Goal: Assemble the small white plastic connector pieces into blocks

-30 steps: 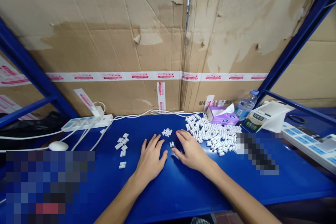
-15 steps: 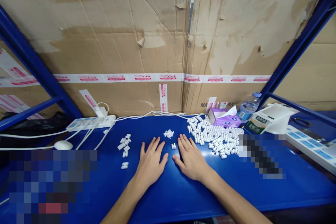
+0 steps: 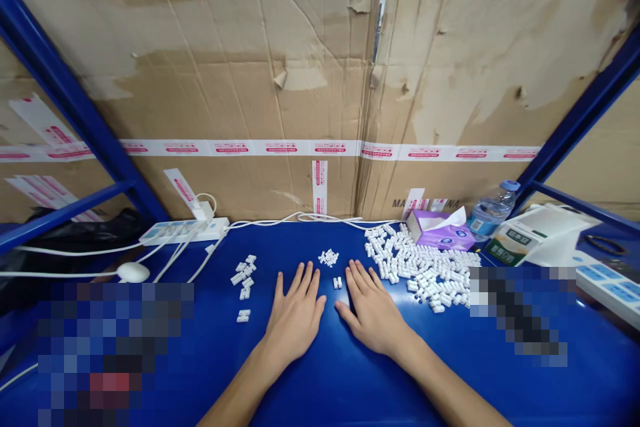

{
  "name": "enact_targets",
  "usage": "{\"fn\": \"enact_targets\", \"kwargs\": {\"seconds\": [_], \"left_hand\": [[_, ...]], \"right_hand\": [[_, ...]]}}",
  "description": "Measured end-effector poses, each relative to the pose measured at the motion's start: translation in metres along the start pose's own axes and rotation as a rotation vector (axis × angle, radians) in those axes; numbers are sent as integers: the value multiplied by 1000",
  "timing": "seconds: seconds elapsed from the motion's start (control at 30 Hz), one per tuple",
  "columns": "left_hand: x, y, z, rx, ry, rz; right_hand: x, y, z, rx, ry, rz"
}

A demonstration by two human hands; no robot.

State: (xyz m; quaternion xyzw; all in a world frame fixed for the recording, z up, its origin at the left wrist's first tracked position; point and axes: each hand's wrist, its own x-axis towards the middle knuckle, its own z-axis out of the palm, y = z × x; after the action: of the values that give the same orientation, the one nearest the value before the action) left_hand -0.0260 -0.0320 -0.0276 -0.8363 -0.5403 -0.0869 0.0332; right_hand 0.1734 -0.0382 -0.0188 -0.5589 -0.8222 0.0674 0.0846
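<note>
My left hand [image 3: 297,313] lies palm down on the blue table [image 3: 320,393], its fingers stretched forward and nothing in it. Flat on the same surface, my right hand [image 3: 373,307] has its fingers out and is also without a thing in it. Between the two sets of fingertips sits a pair of small white plastic blocks [image 3: 338,283], apart from both hands. Just beyond lies a small heap of tiny white pieces [image 3: 329,257]. Left of my left hand are several white blocks [image 3: 244,273], with another little group [image 3: 243,316] nearer me. A large pile of similar white blocks [image 3: 425,267] spreads out to the right.
Behind the pile stand a purple tissue pack [image 3: 443,238], a water bottle [image 3: 493,210] and a white-green box [image 3: 515,243]. Power strips lie at left [image 3: 220,228] and right [image 3: 610,287], with white cables [image 3: 173,257]. Cardboard [image 3: 250,93] walls the back. Two patches are blurred out.
The whole view has shifted slightly, so things appear a little further right. My left hand's fingers are a bit closer together; both hands stay flat on the table.
</note>
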Motion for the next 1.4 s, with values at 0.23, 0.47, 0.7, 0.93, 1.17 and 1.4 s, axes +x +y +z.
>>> {"fn": "enact_targets", "kwargs": {"seconds": [0.23, 0.47, 0.7, 0.93, 1.17, 1.4], "left_hand": [[0, 0, 3, -9, 14, -4], [0, -1, 7, -28, 60, -9], [0, -1, 5, -41, 66, -9], [0, 0, 3, -27, 22, -24], [8, -3, -11, -88, 15, -61], [54, -18, -38, -196, -20, -138]], "right_hand": [[0, 0, -1, 18, 18, 1], [-1, 1, 3, 10, 49, -7], [-1, 2, 2, 11, 38, -5], [0, 2, 1, 24, 18, -1], [0, 3, 5, 38, 54, 0], [0, 1, -1, 58, 28, 10]]}}
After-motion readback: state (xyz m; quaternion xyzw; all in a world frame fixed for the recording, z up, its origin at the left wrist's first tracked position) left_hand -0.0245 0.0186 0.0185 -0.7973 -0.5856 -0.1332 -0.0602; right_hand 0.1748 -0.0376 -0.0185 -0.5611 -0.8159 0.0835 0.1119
